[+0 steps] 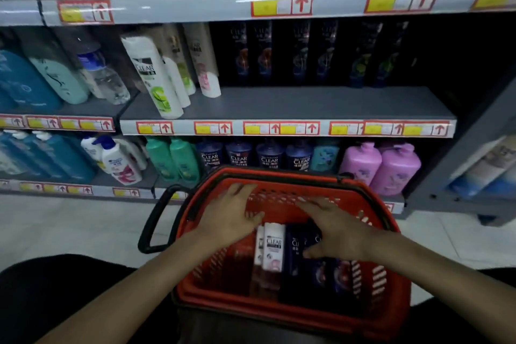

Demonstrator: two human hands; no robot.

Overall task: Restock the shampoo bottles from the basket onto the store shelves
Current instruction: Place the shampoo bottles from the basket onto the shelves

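Shelves [287, 105] of shampoo fill the dim aisle ahead, and the red basket [282, 176] sits in front of me, just under my hands. My left hand [231, 220] is spread flat, fingers apart, over the basket's left side, touching nothing that I can make out. My right hand [339, 229] is spread too, reaching over the dark bottles [312, 262], thumb near their upper ends, not yet closed on any.

The basket still holds its load: two white bottles [272, 248] lying side by side and several dark ones to their right, perhaps more beneath, though the gloom hides the bottom. So most of the restocking looks left to do.

The middle shelf has a wide bare stretch in front of the row of dark bottles at the back, and white ones lean at its left end. I judge that gap is where these go: dark to the right, white to the left.
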